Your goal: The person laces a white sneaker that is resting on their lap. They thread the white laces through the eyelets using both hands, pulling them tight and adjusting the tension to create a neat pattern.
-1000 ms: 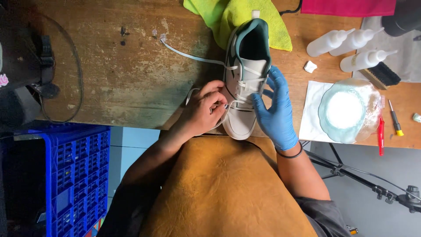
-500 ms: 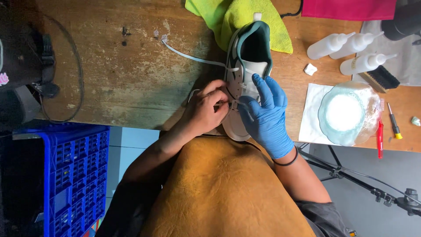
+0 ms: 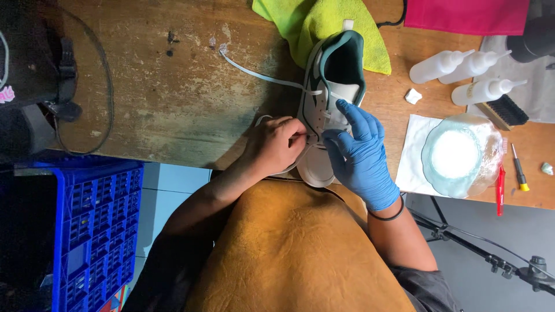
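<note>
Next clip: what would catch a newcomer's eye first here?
The bright blue glove on the right hand, resting on a white and teal shoe at the middle of the worn wooden bench. The bare left hand pinches at the shoe's lace, which trails away to the left. A yellow-green cloth lies behind the shoe.

Worn wooden bench point(image 3: 162, 86), scuffed and stained. Yellow-green cloth point(image 3: 300, 20) at the far edge; pink sheet point(image 3: 465, 14) beside it. Three white squeeze bottles point(image 3: 459, 72) lie on their sides, a black brush point(image 3: 509, 110) just beside them. Glass bowl point(image 3: 459, 155) (white contents) rests on white paper point(image 3: 413, 156). Red pen point(image 3: 500, 190) and small screwdriver point(image 3: 519, 170) lie nearby. Blue crate point(image 3: 92, 225) stands below the bench, with a tripod point(image 3: 491, 257) opposite.
</note>
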